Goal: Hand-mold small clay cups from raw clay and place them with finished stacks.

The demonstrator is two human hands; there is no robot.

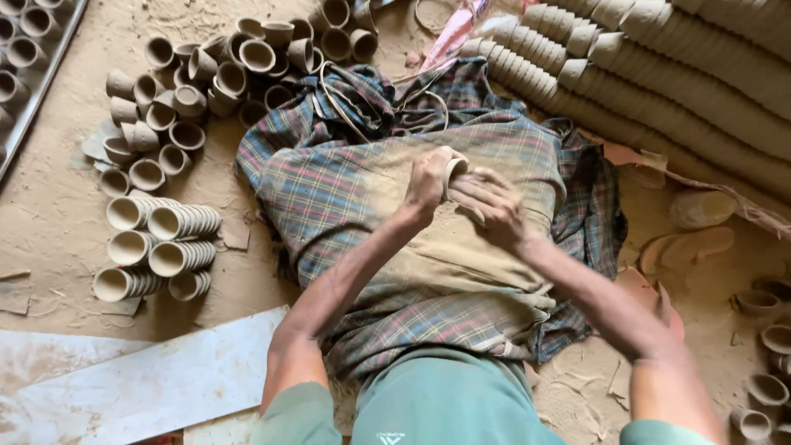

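Two hands meet mid-frame over a plaid cloth [346,189] spread on the sandy floor [49,214].

Far left of the fingers: metal tray edge [37,91] with clay cups in it. Next, still well left: loose pile of small clay cups [189,91], mixed upright and tipped. Below that pile: nested cup stacks lying on their sides [161,247], six or so rows, mouths facing the camera. Below-left of the fingers: pale flat board [156,379] on the floor.

Left hand [428,181]: fingers curled shut around one clay cup [453,171], rim just visible above the knuckles. Cup sits between both hands, above the cloth's tan dusty patch.

Right hand [490,206]: fingers [486,183] laid flat against the cup's side, touching it, not wrapped around; can't tell how firm the contact is.

Up and right of the fingers: long rows of stacked cups [676,74] lying on their sides. Right, near: broken clay shards [688,243]. Far lower right: a few more single cups [766,387] on the floor.
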